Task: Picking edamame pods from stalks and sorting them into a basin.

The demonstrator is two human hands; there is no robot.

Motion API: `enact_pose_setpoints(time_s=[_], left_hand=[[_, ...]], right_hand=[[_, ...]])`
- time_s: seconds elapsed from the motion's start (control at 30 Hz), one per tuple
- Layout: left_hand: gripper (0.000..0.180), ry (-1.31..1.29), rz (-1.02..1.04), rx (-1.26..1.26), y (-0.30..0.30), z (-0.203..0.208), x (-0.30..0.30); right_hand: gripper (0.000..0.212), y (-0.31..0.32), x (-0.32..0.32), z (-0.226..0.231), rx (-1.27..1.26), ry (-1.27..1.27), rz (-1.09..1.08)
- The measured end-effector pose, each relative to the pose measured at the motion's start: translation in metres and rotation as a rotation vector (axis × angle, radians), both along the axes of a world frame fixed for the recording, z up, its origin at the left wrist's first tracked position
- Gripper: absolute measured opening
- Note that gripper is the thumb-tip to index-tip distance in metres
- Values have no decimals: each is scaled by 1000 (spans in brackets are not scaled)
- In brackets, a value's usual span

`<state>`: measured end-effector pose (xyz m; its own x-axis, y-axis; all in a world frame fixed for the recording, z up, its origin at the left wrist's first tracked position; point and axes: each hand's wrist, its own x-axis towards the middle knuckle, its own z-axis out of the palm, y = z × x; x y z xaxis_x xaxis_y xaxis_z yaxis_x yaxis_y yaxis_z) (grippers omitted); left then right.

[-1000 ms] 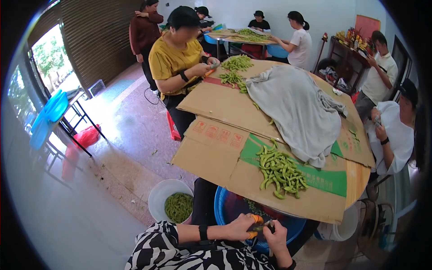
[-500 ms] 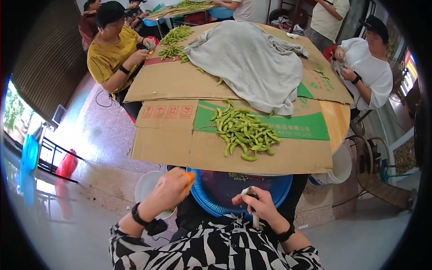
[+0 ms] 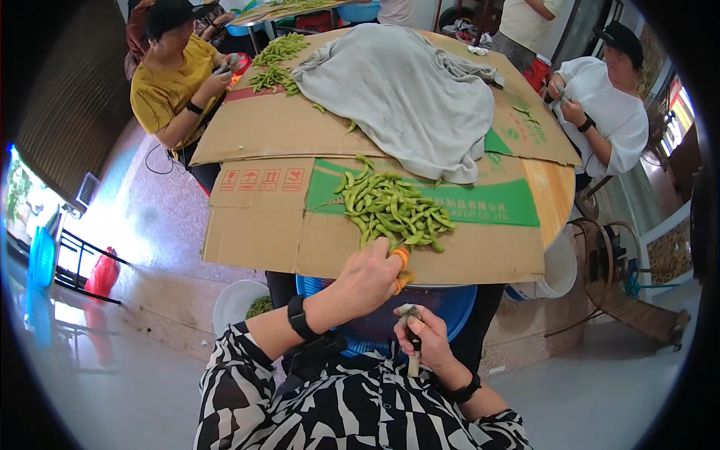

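A light fingertip lift off the near edge of the pods [image 3: 394, 208] looks best here; left hand [image 3: 372, 274] at their six o'clock, fingers bent, whether pinching one I can't tell; right hand [image 3: 430, 337] curled round a small dark item [image 3: 413, 342]! Plump, curved, green, they're heaped at twelve o'clock on cardboard [image 3: 255, 236] over the surface [image 3: 553, 199].

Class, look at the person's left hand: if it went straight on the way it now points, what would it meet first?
Probably the near edge of the green pods on the cardboard, just ahead of the left hand; whether it already touches them is unclear.
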<state>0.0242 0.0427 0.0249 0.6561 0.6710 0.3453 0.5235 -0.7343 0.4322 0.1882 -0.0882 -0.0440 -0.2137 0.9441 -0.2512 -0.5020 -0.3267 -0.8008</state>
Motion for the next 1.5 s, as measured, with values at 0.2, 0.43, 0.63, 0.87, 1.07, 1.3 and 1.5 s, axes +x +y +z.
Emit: enact_pose_setpoints(time_s=[0.2, 0.43, 0.63, 0.87, 1.07, 1.3, 1.5], left_hand=[[24, -178, 57, -216, -10, -6, -19], [17, -660, -37, -1177, -42, 2, -23], [22, -633, 71, -1094, -49, -23, -26], [21, -640, 22, -1070, -52, -25, -30], [21, -679, 53, -1161, -55, -26, -31], [16, -813, 34, -1433, -50, -44, -31], [15, -1083, -136, -1865, -48, -51, -31]], right_hand=[[42, 6, 3, 16, 126, -150, -26], [44, 13, -3, 40, 131, -104, -1], [47, 12, -7, 38, 86, -35, 74], [49, 11, -6, 39, 30, 111, 124], [48, 11, -7, 37, 25, 87, 122], [42, 13, -4, 32, 50, 37, 131], [40, 12, 1, 31, -46, 240, 181]])
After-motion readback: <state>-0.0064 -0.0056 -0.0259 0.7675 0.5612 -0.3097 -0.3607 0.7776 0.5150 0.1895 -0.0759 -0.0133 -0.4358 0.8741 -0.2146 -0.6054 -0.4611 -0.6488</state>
